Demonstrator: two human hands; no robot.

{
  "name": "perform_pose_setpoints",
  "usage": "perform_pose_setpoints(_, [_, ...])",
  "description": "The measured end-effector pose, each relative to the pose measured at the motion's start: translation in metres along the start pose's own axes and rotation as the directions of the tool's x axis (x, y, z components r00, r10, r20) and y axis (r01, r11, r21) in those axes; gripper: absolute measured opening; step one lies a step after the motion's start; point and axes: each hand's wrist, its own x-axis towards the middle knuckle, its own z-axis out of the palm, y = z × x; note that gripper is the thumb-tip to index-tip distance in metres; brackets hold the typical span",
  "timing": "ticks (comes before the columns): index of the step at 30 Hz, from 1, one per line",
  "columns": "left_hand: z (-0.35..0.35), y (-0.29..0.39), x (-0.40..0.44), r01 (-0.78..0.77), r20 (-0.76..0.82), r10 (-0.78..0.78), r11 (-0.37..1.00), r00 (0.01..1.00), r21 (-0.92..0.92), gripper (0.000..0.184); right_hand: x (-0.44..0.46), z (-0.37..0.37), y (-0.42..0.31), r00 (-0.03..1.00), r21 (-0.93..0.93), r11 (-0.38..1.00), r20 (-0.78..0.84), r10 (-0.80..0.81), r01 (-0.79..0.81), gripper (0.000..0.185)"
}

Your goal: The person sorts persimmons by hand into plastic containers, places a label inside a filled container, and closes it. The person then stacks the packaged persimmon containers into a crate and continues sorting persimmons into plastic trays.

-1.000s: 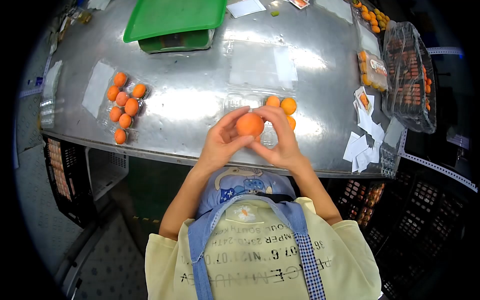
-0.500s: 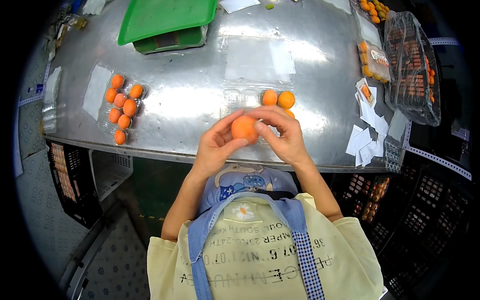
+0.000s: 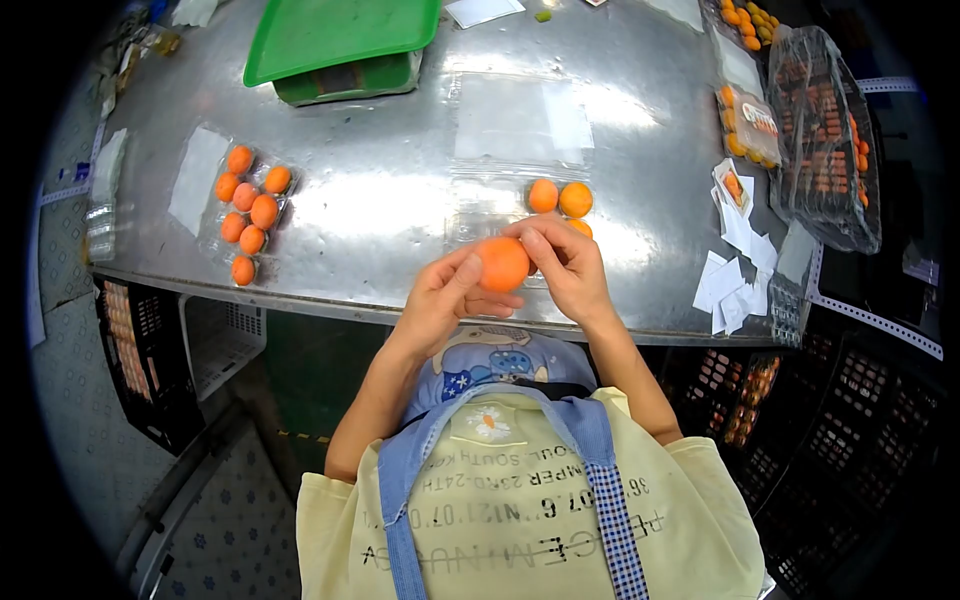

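With twelve o'clock pointing straight ahead of the person, the left hand (image 3: 440, 298) is cradling an orange fruit (image 3: 503, 265) above the near edge of the metal table (image 3: 360, 215), its thumb lying on top and its fingers curling underneath. The right hand (image 3: 572, 275) is bringing its thumb and forefinger together at the fruit's one o'clock edge, touching it; I cannot tell whether they are pinching anything else.

Just beyond the hands, an open clear tray (image 3: 478, 228) is lying on the table, with three loose fruits (image 3: 575, 199) showing at its one to two o'clock side, one partly hidden by the right hand. Its clear lid (image 3: 500, 118) is spreading out at twelve o'clock. Between nine and ten o'clock, another clear tray (image 3: 284, 207) is holding eight orange fruits (image 3: 264, 211), with a pale sheet (image 3: 196, 182) beside them.

At eleven o'clock, a green tray (image 3: 340, 38) is resting tilted on a container (image 3: 350, 82). At two o'clock, a filled clear pack (image 3: 748, 127) is sitting beside a plastic-wrapped crate (image 3: 822, 140), while white paper slips (image 3: 722, 288) are lying scattered at three o'clock.
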Motion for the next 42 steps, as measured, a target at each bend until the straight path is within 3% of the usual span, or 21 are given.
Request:
perform_pose_setpoints(4, [-0.001,-0.001,0.0,0.005,-0.048,-0.006,1.0,0.999,-0.021,0.054,-0.003,0.0,0.001,0.98,-0.151,0.972,0.118,-0.16,0.177,0.034])
perform_pose_setpoints(7, [-0.003,0.001,0.0,0.037,-0.041,-0.039,0.999,0.998,-0.039,0.054,-0.004,-0.001,0.002,0.985,-0.12,0.988,0.154,-0.074,0.093,0.048])
perform_pose_setpoints(10, [-0.002,0.004,-0.002,0.041,-0.038,-0.041,0.999,0.998,0.003,0.054,-0.005,-0.002,0.011,0.989,0.133,0.989,0.144,0.039,-0.058,0.052])
perform_pose_setpoints(19, [0.004,0.006,-0.005,-0.018,-0.067,0.025,0.995,0.997,0.102,0.049,-0.008,0.001,0.018,0.99,0.191,0.981,0.14,-0.001,-0.026,0.054])
perform_pose_setpoints(22, [0.0,0.004,-0.005,0.02,-0.052,-0.016,0.996,0.999,0.082,0.053,-0.008,0.003,0.014,0.989,0.099,0.995,0.138,-0.045,0.032,0.047])
perform_pose_setpoints(25, [-0.015,-0.001,-0.004,0.084,0.084,-0.066,0.972,0.994,-0.222,0.056,-0.011,0.001,0.017,0.987,0.219,0.973,0.156,0.043,-0.077,0.038])
perform_pose_setpoints(34, [-0.015,-0.005,-0.003,0.142,0.109,-0.107,0.909,0.988,-0.391,0.06,-0.01,0.006,0.015,0.991,0.251,0.961,0.097,0.097,-0.118,0.036])
perform_pose_setpoints(37, [-0.018,-0.008,-0.002,0.169,0.057,-0.159,0.914,0.986,-0.369,0.06,-0.011,0.007,0.007,0.992,0.0,0.998,0.111,-0.058,0.058,0.04])
perform_pose_setpoints(40, [-0.014,-0.009,-0.001,0.269,-0.082,-0.266,0.963,0.96,0.025,0.064,-0.013,0.002,0.019,0.985,-0.118,0.987,0.149,-0.091,0.109,0.047])
perform_pose_setpoints(42, [-0.012,-0.011,0.002,0.33,-0.097,-0.32,0.936,0.942,0.124,0.077,-0.015,-0.01,0.032,0.986,0.137,0.979,0.097,0.139,-0.151,0.045])
